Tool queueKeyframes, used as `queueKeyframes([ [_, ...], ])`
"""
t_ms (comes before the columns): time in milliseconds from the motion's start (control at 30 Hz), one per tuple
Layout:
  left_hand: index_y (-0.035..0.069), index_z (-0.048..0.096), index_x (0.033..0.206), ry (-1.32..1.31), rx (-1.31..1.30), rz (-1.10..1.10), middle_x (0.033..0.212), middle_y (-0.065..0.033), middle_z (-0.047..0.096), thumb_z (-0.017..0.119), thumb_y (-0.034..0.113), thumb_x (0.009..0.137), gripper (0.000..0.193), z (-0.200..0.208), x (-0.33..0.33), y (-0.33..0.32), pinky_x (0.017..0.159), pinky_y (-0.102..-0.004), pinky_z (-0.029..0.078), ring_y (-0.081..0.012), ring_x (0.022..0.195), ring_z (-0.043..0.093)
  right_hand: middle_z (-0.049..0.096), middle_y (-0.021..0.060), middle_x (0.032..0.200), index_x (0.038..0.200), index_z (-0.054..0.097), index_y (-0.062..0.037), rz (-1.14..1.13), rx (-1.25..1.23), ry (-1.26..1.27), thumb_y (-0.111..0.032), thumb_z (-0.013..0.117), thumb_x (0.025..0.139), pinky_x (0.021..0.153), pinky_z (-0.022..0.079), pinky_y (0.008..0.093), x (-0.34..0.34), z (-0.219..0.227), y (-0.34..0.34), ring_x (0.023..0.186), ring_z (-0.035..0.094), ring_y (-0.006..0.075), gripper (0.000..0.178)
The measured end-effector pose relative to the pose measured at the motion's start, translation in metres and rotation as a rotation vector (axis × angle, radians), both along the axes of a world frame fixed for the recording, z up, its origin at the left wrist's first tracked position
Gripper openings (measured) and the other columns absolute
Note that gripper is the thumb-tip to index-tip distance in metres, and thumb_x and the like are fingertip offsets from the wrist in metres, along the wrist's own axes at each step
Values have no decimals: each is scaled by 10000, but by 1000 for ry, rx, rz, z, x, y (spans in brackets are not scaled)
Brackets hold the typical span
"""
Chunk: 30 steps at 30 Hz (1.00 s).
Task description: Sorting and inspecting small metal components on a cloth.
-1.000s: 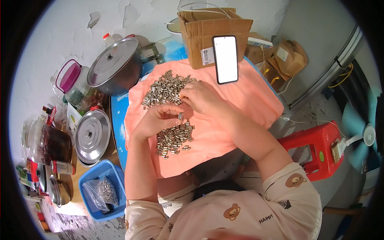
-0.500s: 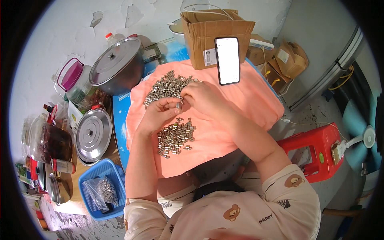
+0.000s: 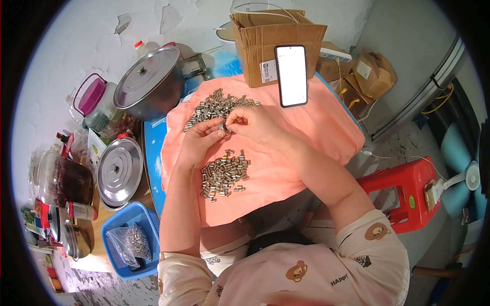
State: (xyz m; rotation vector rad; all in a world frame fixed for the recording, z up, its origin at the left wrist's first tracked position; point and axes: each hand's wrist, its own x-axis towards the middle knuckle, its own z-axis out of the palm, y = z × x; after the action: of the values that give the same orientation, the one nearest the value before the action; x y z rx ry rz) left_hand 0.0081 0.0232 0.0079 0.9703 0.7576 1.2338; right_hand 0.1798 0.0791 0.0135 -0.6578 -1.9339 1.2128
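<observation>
A pink cloth (image 3: 316, 127) covers the table top. On it lie two heaps of several small silver metal pieces: a far heap (image 3: 214, 104) and a near heap (image 3: 223, 175). My left hand (image 3: 199, 140) and my right hand (image 3: 250, 125) meet between the heaps, and their fingertips pinch one small metal piece (image 3: 223, 126) together. A phone (image 3: 291, 75) with a white screen leans upright against a brown cardboard box (image 3: 278, 38) at the far edge of the cloth.
A big steel pot with lid (image 3: 150, 84), a pink-lidded jar (image 3: 92, 97) and a round steel lid (image 3: 120, 171) stand at the left. A blue basket (image 3: 115, 250) holds a bag of metal pieces. A red stool (image 3: 403, 188) and a fan (image 3: 462, 163) are on the right.
Both hands have stayed between the two heaps, working small pieces with the fingertips; they shifted slightly toward the far heap.
</observation>
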Motion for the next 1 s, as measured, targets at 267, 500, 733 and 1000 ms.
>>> queueKeyframes([
  [267, -71, 512, 1052, 66, 38, 83, 928, -135, 589, 539, -64, 777, 276, 1, 3, -1, 756, -251, 484, -171, 825, 585, 569, 69, 687, 723, 558, -17, -165, 478, -76, -12, 597, 691, 568, 443, 277, -4, 3, -9, 643, 554, 173, 51],
  [500, -71, 508, 1062, 210, 77, 111, 929, -126, 591, 541, -56, 780, 285, 3, 5, -2, 763, -261, 487, -176, 832, 585, 569, 57, 704, 735, 553, -17, -234, 686, -95, 3, 583, 706, 556, 438, 256, -6, -3, -8, 637, 554, 143, 46],
  [733, -61, 513, 1056, 39, 8, 103, 926, -130, 593, 531, -23, 799, 261, 13, 5, -8, 755, -272, 492, -192, 841, 593, 553, 24, 689, 763, 560, 2, -85, -75, 121, -5, 570, 759, 558, 437, 229, -4, 11, -15, 645, 533, 93, 13],
  [1000, -16, 540, 1039, 228, -27, -87, 890, -70, 605, 573, -7, 779, 263, 17, 2, -14, 703, -239, 487, -134, 784, 590, 573, 58, 713, 740, 593, -32, -262, 350, -205, -79, 601, 724, 606, 446, 283, 6, 6, 4, 653, 548, 180, 50],
])
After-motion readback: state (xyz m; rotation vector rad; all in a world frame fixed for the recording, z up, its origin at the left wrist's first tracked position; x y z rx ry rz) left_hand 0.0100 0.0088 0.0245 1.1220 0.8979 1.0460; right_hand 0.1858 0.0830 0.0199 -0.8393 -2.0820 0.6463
